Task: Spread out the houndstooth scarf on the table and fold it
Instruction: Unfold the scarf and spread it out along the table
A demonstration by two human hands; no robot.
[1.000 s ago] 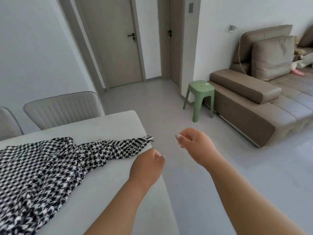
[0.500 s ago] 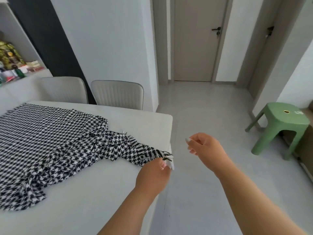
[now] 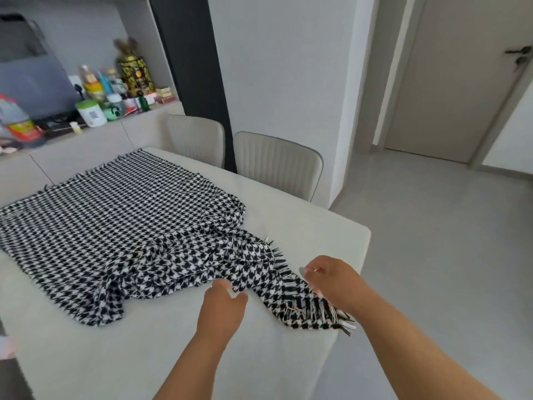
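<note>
Scarf on the table, far left part lying flat and spread, near right part bunched into a rope of folds running toward the table's near right corner. Long axis from far left to near right, fringed end at the near end, its tip just over the table edge. Left hand at the near edge of the bunched part, fingers reaching forward with thumb and forefinger closing on the cloth; whether already pinching or only touching, cannot tell. Right hand curled at the fringed end, fingers bent over the fringe, seemingly gripping it, though the contact sits hidden under the knuckles. Both hands on the same gathered stretch, right nearer the tip, left a little further up the length. Spreading not yet finished, judging by the creased, narrowed end; folding not begun. Likely next: pulling the two hands apart across the width, right hand toward the far side and left toward the near side, to open the bunch flat. Risk of the fringe slipping off the corner if drawn further right.
</note>
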